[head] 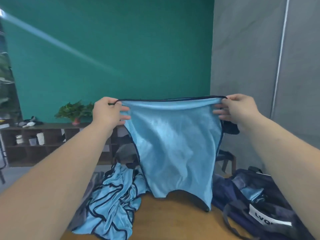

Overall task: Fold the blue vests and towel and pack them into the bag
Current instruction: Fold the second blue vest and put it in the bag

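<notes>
A light blue mesh vest (pixel 174 148) with dark trim hangs in the air above the wooden table (pixel 173 220). My left hand (pixel 109 111) pinches its upper left corner and my right hand (pixel 237 108) pinches its upper right corner, stretching the top edge flat. The vest's lower end just reaches the tabletop. A crumpled heap of more blue vests (pixel 110 203) lies on the table at the left. A dark navy bag (pixel 259 201) with a white label sits open at the right, with blue cloth showing inside it. A bit of grey cloth shows under the heap.
A dark low shelf unit (pixel 52 141) with a potted plant (pixel 74 111) stands against the green wall behind. A chair or stool (pixel 226 158) is behind the table at the right, next to a grey wall.
</notes>
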Action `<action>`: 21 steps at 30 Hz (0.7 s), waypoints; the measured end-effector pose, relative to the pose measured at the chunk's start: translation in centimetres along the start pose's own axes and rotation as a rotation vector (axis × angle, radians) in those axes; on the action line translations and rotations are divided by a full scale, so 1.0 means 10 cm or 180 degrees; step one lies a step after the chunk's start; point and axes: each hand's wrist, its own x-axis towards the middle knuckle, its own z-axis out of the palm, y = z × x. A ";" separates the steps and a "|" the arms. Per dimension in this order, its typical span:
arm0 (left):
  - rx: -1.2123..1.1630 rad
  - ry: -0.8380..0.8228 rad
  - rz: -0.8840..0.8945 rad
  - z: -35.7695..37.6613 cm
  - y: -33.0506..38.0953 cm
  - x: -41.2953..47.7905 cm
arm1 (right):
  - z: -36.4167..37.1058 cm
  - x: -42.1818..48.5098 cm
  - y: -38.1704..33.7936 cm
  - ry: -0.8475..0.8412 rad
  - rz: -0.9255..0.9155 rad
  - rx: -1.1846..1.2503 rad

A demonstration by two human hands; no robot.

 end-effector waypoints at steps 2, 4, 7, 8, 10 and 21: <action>-0.0145 0.0102 0.0075 -0.02 0.05 0.02 | -0.01 0.03 -0.07 0.0052 -0.0089 0.0042; -0.0194 0.0172 0.0075 -0.03 0.10 0.03 | 0.00 0.02 -0.14 0.0042 -0.0019 0.0026; -0.0251 0.0277 0.0144 0.00 0.14 0.00 | 0.00 0.00 -0.18 0.0286 -0.0063 0.0108; -0.0278 0.0287 0.0160 0.02 0.16 -0.01 | 0.00 0.00 -0.19 0.0340 -0.0036 0.0074; -0.0364 0.0346 0.0174 0.06 0.17 -0.05 | 0.01 -0.03 -0.20 0.0430 0.0021 0.0065; 0.0221 0.1067 0.1167 0.34 0.08 -0.03 | 0.18 -0.15 -0.06 0.1145 -0.1201 0.0144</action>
